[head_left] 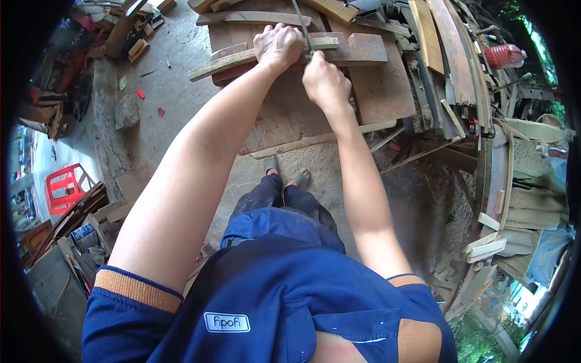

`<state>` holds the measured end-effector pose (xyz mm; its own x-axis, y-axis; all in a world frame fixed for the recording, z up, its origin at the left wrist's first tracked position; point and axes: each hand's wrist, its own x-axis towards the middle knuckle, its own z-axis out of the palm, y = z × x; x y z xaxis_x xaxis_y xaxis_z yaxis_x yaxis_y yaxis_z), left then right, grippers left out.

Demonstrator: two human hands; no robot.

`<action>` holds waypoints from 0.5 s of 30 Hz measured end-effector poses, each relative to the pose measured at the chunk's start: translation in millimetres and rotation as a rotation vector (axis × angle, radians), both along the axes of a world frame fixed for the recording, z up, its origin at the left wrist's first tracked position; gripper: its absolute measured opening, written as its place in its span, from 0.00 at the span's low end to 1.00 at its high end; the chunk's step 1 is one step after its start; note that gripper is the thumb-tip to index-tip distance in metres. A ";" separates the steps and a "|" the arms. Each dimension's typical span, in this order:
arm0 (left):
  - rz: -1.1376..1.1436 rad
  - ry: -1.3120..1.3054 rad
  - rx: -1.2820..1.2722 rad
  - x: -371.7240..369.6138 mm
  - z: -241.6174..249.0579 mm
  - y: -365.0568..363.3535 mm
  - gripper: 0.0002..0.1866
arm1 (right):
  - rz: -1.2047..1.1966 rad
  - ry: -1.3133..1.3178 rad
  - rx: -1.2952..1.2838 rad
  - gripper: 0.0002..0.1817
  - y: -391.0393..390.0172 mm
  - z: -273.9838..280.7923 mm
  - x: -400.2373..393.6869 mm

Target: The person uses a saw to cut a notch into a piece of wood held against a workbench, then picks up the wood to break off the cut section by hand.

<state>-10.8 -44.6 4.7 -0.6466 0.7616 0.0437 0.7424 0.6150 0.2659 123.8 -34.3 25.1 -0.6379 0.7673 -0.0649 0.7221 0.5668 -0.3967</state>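
My left hand is closed over a narrow wooden strip, pressing it against the bench. Just to its right, my right hand is wrapped round the handle end of what looks like a hand saw. The handle is hidden in my fist. Its thin metal blade points away from me and crosses the strip close to the strip's right end. A thicker wooden board lies behind and to the right of the strip. Under all of these is a worn wooden bench.
Stacked planks crowd the right side, with a red-filled plastic bottle beyond them. At left are a stone, a red plastic chair and a paint can. My feet stand on the dusty concrete floor before the bench.
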 end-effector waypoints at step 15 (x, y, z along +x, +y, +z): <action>-0.013 0.047 0.033 -1.8 -7.4 -0.1 0.24 | -0.019 -0.004 -0.050 0.13 -0.4 -0.1 -0.5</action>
<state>-12.6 -44.7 -2.6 -0.6332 0.7676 0.0990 0.7625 0.5967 0.2501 123.4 -34.7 25.0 -0.6233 0.7747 -0.1061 0.7338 0.5326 -0.4218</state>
